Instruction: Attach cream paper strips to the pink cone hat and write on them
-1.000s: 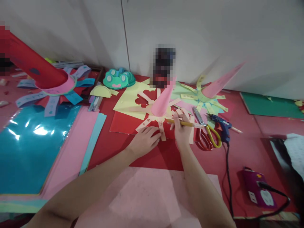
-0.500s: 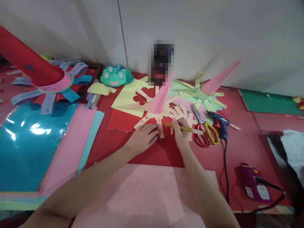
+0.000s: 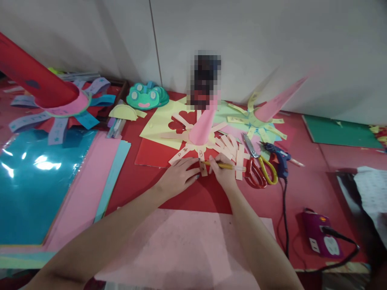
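My right hand (image 3: 223, 171) is closed around a yellow pen (image 3: 225, 165), its tip over a cream paper strip (image 3: 203, 168) marked "B". The strip belongs to a flower-like ring of paper strips with a pink paper cone (image 3: 202, 128) standing at its middle. My left hand (image 3: 180, 175) lies flat, fingers stretched out, its fingertips at the left edge of that strip. Another strip (image 3: 179, 155) with written marks sticks out above the left fingers. Several loose cream strips (image 3: 231, 147) lie just beyond my right hand.
Scissors (image 3: 256, 161) and a blue glue gun (image 3: 279, 159) lie to the right, its cord running to a purple power box (image 3: 322, 233). A second pink cone (image 3: 281, 100) stands behind. Left are paper frogs (image 3: 146, 96), a red tube (image 3: 39, 74) and a shiny blue sheet (image 3: 45, 189).
My right hand has moved left with the pen, bringing its tip from beside the "B" strip onto it. My left hand stays at the strip. The view has shifted slightly.
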Available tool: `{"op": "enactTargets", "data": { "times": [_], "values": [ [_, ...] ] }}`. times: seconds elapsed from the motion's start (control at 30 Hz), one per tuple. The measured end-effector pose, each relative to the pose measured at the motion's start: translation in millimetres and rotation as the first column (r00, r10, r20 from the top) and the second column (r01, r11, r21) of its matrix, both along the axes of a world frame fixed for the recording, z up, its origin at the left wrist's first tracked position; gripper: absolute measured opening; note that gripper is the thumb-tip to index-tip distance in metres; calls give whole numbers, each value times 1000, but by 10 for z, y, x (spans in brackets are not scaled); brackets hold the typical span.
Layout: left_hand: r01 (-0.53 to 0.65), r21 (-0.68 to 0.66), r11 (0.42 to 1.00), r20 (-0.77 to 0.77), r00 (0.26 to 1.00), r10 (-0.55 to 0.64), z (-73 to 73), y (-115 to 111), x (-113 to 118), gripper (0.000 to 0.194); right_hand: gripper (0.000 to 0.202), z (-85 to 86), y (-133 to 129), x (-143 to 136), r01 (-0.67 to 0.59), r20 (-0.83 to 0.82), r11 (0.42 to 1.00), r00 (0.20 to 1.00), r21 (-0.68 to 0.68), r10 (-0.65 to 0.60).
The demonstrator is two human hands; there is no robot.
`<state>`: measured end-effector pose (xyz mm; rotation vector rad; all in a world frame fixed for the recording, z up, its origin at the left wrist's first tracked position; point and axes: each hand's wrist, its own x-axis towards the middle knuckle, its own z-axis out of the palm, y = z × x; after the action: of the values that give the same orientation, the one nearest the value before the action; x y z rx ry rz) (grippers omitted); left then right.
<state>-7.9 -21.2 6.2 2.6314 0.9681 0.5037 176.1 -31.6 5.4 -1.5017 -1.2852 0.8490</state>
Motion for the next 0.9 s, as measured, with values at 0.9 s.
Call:
{"op": "enactTargets", "data": {
  "times": [0.9],
  "values": [
    [1, 9, 1000, 14, 1000, -1, -15, 9, -1, 26, 34, 25, -8, -8, 40, 3, 999, 999, 27, -40]
  ]
}}
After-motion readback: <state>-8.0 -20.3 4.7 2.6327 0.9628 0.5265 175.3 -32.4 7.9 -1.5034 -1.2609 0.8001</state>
